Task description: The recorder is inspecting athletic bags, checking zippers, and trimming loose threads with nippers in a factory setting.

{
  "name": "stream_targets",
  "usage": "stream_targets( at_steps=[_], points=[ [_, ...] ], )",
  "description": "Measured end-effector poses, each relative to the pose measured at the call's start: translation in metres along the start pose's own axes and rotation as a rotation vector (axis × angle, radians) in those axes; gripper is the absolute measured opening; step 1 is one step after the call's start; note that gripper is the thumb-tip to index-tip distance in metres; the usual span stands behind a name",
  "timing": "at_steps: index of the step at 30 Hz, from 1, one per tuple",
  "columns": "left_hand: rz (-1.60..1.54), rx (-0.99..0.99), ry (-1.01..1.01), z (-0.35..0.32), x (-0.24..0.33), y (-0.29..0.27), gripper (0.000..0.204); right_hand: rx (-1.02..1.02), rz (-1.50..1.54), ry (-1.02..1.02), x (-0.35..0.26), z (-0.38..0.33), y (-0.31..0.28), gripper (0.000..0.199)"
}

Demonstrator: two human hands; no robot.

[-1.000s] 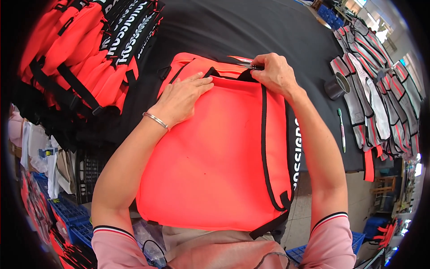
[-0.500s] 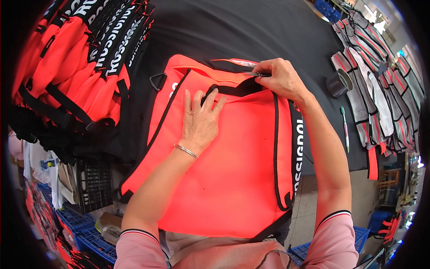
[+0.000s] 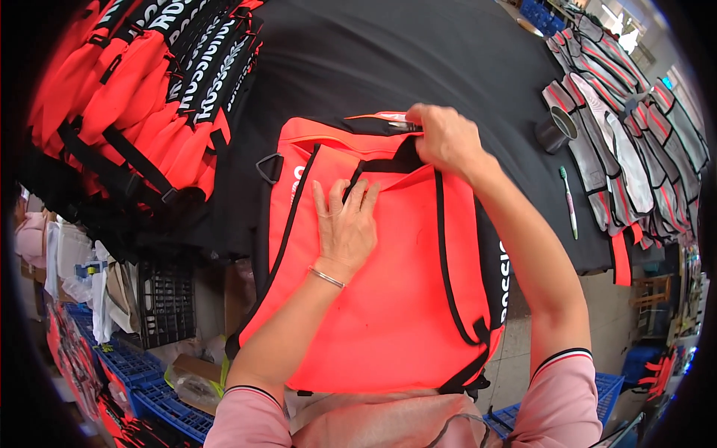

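Observation:
A bright red-orange bag (image 3: pixel 396 276) with black piping lies across the table's near edge, reaching to my lap. My left hand (image 3: pixel 347 228) rests flat on its upper panel with fingers apart, the fingertips at the edge of a black-lined opening (image 3: pixel 388 162). At the bag's top edge, my right hand (image 3: pixel 448 138) is closed around small thread snips (image 3: pixel 405 126); their dark metal blades point left. Part of the snips is hidden by the fingers. A black triangular ring (image 3: pixel 267 168) sticks out at the bag's upper left.
Red and black bags (image 3: pixel 142 104) are piled at the left. Grey pieces with red trim (image 3: pixel 605 157) lie at the right, near a dark cup (image 3: pixel 556 130) and a toothbrush (image 3: pixel 570 203). Below the black tabletop (image 3: pixel 336 60) stand a black crate (image 3: pixel 168 302) and blue crates (image 3: pixel 160 396).
My right hand with the snips has shifted left along the bag's top edge. The left hand stays spread on the panel. The whole view has shifted slightly.

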State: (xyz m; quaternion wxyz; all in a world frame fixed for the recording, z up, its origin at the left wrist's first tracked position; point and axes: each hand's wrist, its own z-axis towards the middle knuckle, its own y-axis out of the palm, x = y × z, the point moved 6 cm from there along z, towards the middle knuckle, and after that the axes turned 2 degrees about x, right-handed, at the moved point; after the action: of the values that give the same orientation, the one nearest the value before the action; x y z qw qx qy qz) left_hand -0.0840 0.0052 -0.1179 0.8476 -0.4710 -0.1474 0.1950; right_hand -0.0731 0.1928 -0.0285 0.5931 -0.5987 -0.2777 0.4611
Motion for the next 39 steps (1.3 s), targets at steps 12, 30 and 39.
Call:
stream_targets(
  at_steps=[12, 30, 39],
  points=[
    [-0.273, -0.278, 0.132, 0.079, -0.08, -0.057, 0.052, 0.255, 0.004, 0.022, 0.035, -0.045, -0.058, 0.041],
    [-0.191, -0.257, 0.02, 0.073, -0.065, 0.024, 0.042, 0.27, -0.099, 0.099, 0.054, 0.029, -0.01, 0.023],
    [-0.331, -0.226, 0.1, 0.014, -0.048, -0.038, 0.056, -0.098, 0.321, -0.112, 0.036, -0.038, -0.02, 0.03]
  ],
)
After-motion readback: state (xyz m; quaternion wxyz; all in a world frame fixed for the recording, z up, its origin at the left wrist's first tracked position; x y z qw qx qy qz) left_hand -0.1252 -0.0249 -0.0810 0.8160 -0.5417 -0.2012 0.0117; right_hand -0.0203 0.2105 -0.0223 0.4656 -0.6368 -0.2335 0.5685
